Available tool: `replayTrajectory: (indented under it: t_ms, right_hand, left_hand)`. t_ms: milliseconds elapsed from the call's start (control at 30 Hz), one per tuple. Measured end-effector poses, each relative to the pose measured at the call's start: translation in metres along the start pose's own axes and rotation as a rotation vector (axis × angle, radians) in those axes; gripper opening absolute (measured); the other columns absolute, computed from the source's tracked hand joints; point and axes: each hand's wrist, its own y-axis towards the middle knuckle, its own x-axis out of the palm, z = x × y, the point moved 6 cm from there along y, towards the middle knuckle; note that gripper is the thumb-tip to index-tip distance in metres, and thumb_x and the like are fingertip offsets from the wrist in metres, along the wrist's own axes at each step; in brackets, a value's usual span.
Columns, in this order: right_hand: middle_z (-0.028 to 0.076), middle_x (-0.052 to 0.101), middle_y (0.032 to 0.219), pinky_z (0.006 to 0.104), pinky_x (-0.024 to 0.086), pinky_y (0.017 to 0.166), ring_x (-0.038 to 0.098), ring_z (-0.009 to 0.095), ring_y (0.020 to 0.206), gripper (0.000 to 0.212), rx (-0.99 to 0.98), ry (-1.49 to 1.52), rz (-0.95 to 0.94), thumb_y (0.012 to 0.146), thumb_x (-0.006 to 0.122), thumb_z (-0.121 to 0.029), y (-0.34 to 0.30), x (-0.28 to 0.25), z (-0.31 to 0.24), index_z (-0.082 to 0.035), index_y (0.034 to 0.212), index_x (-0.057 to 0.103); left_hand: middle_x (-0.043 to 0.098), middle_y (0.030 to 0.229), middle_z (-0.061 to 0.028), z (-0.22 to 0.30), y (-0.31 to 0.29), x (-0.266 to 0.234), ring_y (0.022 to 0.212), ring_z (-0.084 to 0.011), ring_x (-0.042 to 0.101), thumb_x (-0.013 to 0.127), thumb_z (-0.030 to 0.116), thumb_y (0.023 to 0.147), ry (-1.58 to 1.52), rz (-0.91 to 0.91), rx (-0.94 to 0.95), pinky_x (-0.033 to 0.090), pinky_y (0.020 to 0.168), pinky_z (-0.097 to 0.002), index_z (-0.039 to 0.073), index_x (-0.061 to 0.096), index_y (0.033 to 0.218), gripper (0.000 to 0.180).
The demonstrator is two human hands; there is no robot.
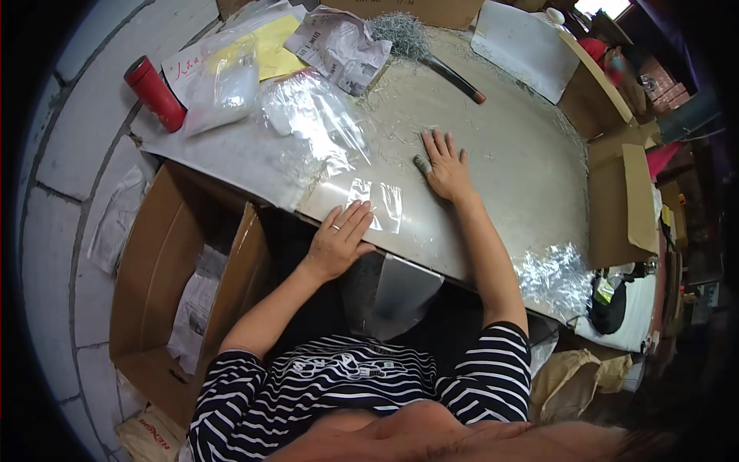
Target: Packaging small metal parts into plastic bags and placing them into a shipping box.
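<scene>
My left hand lies flat at the near edge of the metal-topped table, its fingers stretched out over the left side of a small clear plastic bag. A ring shows on one finger. Farther up the tabletop, my right hand rests palm down, fingers apart, with a dark cover on the thumb. A few thin metal bits lie by its fingertips. Beyond it, a dark handle with a reddish-brown end sticks out from a heap of thin metal pieces. I cannot make out what the handle belongs to.
Left on the table are a pile of clear bags, a filled plastic bag, crumpled newspaper and a red flask. More small bags lie at the right corner. An open carton stands at my left.
</scene>
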Motion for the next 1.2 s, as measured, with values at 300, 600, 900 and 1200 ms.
replayTrajectory:
  t_ms: [300, 600, 900, 1200]
  right_hand:
    - [0.019, 0.051, 0.138, 0.0399, 0.036, 0.108, 0.045, 0.038, 0.13, 0.038, 0.121, 0.528, 0.294, 0.089, 0.059, -0.014, -0.134, -0.046, -0.008, -0.003, 0.126, 0.059]
    - [0.0, 0.06, 0.079, 0.0218, 0.044, 0.062, 0.052, 0.006, 0.069, 0.034, 0.126, 1.106, 0.122, 0.083, 0.071, -0.001, -0.247, -0.037, -0.09, -0.003, 0.116, 0.064]
    - [0.013, 0.071, 0.087, 0.0332, 0.052, 0.072, 0.069, 0.022, 0.077, 0.021, 0.137, 0.934, -0.489, 0.079, 0.068, -0.004, -0.339, 0.121, -0.093, -0.004, 0.1, 0.07]
    - [0.013, 0.07, 0.091, 0.0311, 0.051, 0.074, 0.068, 0.021, 0.083, 0.017, 0.333, 0.903, 0.503, 0.093, 0.057, -0.009, -0.253, -0.047, 0.009, 0.001, 0.102, 0.067]
  left_hand:
    - [0.058, 0.077, -0.0102, 0.006, 0.002, -0.018, 0.076, -0.0287, 0.056, 0.061, 0.004, 0.086, -0.505, 0.313, -0.131, 0.044, 0.072, -0.0363, 0.002, 0.06, 0.082, 0.005]
    - [0.06, 0.07, -0.0017, 0.068, -0.022, -0.005, 0.06, -0.006, 0.053, 0.06, 0.003, 0.089, -1.011, -0.219, -0.418, 0.043, 0.054, -0.0225, -0.001, 0.062, 0.091, 0.005]
    - [0.065, 0.065, -0.0099, 0.069, -0.117, 0.08, 0.061, -0.0182, 0.062, 0.08, 0.011, 0.069, -0.853, -0.738, -0.385, 0.048, 0.058, -0.0319, -0.001, 0.066, 0.074, 0.019]
    - [0.068, 0.08, -0.0116, 0.055, -0.091, 0.078, 0.073, -0.0147, 0.065, 0.079, 0.005, 0.072, -1.128, -0.364, -0.6, 0.051, 0.065, -0.0275, -0.006, 0.061, 0.101, 0.035]
